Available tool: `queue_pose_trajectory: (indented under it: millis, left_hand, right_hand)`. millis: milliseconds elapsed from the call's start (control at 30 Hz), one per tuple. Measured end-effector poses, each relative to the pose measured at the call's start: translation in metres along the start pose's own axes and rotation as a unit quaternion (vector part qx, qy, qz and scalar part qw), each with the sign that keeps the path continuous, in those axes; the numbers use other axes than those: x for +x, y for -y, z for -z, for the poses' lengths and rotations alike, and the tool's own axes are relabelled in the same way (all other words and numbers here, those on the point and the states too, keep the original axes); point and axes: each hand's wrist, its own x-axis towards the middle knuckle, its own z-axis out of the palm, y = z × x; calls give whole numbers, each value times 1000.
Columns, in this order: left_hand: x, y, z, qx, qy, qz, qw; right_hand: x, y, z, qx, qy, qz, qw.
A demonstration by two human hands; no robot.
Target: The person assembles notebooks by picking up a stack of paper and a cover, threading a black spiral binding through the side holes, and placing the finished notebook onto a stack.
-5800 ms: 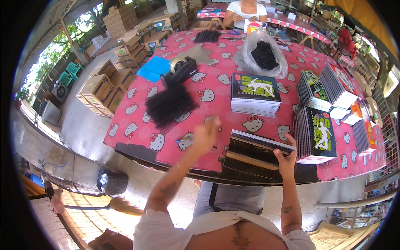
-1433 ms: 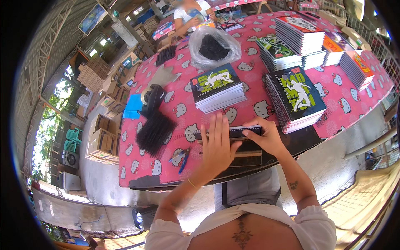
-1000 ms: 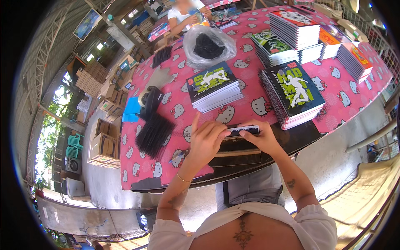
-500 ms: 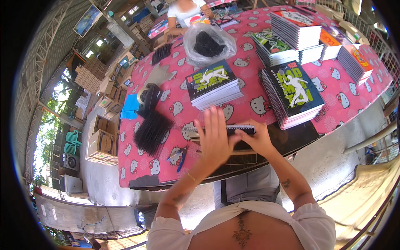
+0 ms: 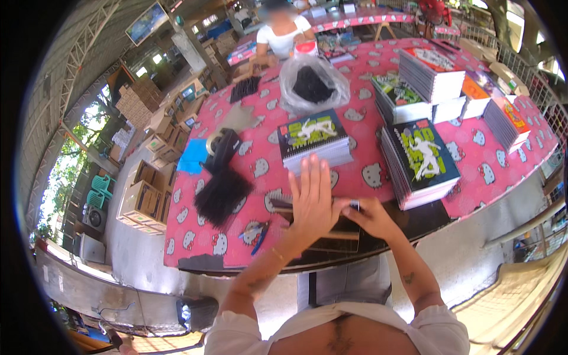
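My left hand (image 5: pixel 313 207) is held up with its fingers stretched out flat, palm along a dark spiral notebook (image 5: pixel 284 204) that is mostly hidden behind it. My right hand (image 5: pixel 374 219) pinches that notebook's right end between thumb and fingers. Just beyond my left fingertips sits a stack of black notebooks (image 5: pixel 315 139) with green lettering and a white figure. A taller stack of the same notebooks (image 5: pixel 421 160) stands right of my right hand. To the left lie a bundle of black binding coils (image 5: pixel 222 198) and a blue-handled hand tool (image 5: pixel 260 236).
A black tape dispenser (image 5: pixel 222 148) and blue paper (image 5: pixel 192 155) lie at the left on the pink patterned tablecloth (image 5: pixel 260 167). Further back is a clear plastic bag (image 5: pixel 340 94) of black coils. More notebook stacks (image 5: pixel 438 80) fill the back right. A person (image 5: pixel 284 38) sits opposite.
My view has tilted up, so the table things appear lower. The notebook between my hands has turned and shows less of its white spiral. Both hands stay at it.
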Motion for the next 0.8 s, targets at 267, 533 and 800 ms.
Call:
queue_pose_trajectory:
  millis: [267, 533, 800]
  left_hand:
    - [-5, -4, -2, -4, 26, -7, 1000]
    - [-14, -11, -2, -32, 44, -16, 998]
    - [-25, -12, 24, -137, -4, -18, 990]
  right_hand:
    - [3, 13, -2, -47, 14, -20, 999]
    - [5, 8, -5, -38, -8, 12, 999]
    - [5, 26, 1, -88, 13, -49, 995]
